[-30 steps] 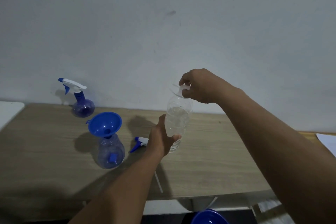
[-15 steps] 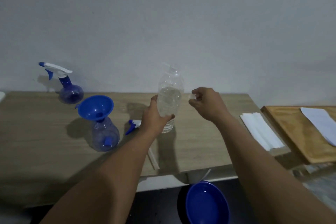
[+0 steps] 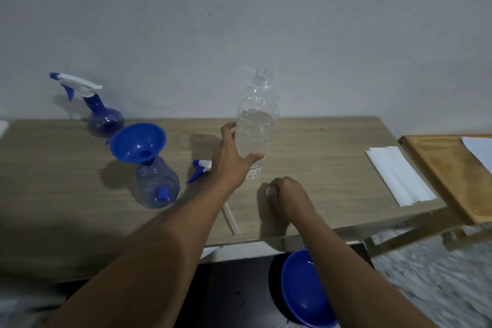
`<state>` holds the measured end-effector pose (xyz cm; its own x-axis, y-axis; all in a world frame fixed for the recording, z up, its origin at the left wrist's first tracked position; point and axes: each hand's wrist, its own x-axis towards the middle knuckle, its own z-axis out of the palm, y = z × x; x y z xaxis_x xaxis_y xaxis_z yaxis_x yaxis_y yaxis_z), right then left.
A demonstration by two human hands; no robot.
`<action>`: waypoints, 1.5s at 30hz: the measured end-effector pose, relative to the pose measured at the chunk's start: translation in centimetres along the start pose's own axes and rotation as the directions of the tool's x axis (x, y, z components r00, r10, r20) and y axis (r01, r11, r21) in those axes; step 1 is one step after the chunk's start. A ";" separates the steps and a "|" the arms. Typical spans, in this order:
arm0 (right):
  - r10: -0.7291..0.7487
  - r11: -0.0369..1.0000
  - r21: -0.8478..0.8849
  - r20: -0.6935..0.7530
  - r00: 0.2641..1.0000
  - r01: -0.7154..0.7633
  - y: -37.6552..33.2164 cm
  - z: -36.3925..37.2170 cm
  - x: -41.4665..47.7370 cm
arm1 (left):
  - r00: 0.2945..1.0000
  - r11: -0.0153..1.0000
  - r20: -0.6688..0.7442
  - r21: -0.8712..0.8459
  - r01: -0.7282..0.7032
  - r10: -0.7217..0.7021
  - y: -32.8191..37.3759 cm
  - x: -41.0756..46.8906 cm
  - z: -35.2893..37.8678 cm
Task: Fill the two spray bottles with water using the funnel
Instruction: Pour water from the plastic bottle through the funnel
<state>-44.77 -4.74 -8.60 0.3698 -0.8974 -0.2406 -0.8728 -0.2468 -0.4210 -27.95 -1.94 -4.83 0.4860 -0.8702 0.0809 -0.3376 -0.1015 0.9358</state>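
Right hand (image 3: 288, 196) lowers to frame centre, pinching cap (image 3: 270, 191) | left hand (image 3: 234, 160) grips uncapped water bottle (image 3: 255, 125) | next: pour into funnel (image 3: 138, 142)

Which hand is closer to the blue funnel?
The left. The left hand grips the bottle, just right of the funnel. The right hand, pinching a white cap, is farther right, nearer the table's front edge.

We can read no text, label, brand or number here. The clear water bottle (image 3: 255, 125) at centre, the capped spray bottle (image 3: 105, 120) and the open spray bottle (image 3: 157, 184) at left, and the white sheets (image 3: 399, 178) at right show no lettering we can make out.
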 end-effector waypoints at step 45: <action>-0.123 0.693 0.591 -0.466 0.876 0.412 -10.1 -8.3 1.6 | 0.793 0.979 -0.578 -0.058 0.196 -0.193 1.0 -6.2 -13.2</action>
<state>-38.00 -6.66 2.51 0.2827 -0.9265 0.2483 -0.2646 -0.3242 -0.9082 -20.62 9.76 0.10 0.9163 -0.3921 0.0821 -0.1888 -0.2420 0.9517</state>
